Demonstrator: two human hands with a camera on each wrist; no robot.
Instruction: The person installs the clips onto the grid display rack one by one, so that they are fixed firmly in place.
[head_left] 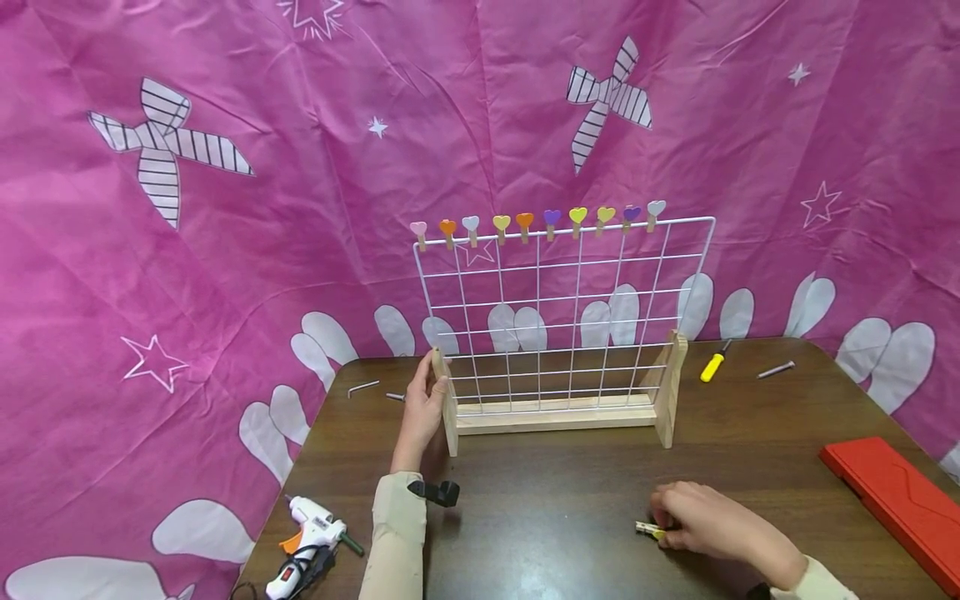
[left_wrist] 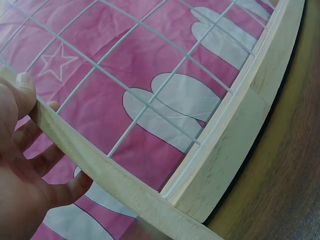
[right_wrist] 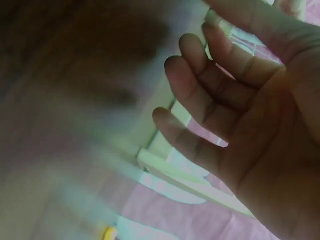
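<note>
A white wire grid (head_left: 538, 298) stands upright in a wooden stand (head_left: 555, 422). Along its top wire sits a row of small clothespins with coloured hearts (head_left: 524, 222). My left hand (head_left: 425, 404) grips the stand's left wooden side piece (head_left: 450, 421); in the left wrist view the thumb lies on one side of that board (left_wrist: 95, 155) and the fingers reach round the other. Low over the table at the front right, my right hand (head_left: 701, 517) pinches a small wooden clothespin (head_left: 647, 529) with a yellowish part. The right wrist view shows that hand's palm (right_wrist: 260, 125) and bent fingers, with much blur.
A white glue gun (head_left: 315, 525) with its cord lies front left. A hex key (head_left: 363, 387) and a bolt (head_left: 395, 397) are left of the stand. To its right lie a yellow screwdriver (head_left: 712, 367), another bolt (head_left: 776, 369) and a red case (head_left: 896, 500). Pink cloth (head_left: 300, 233) hangs behind.
</note>
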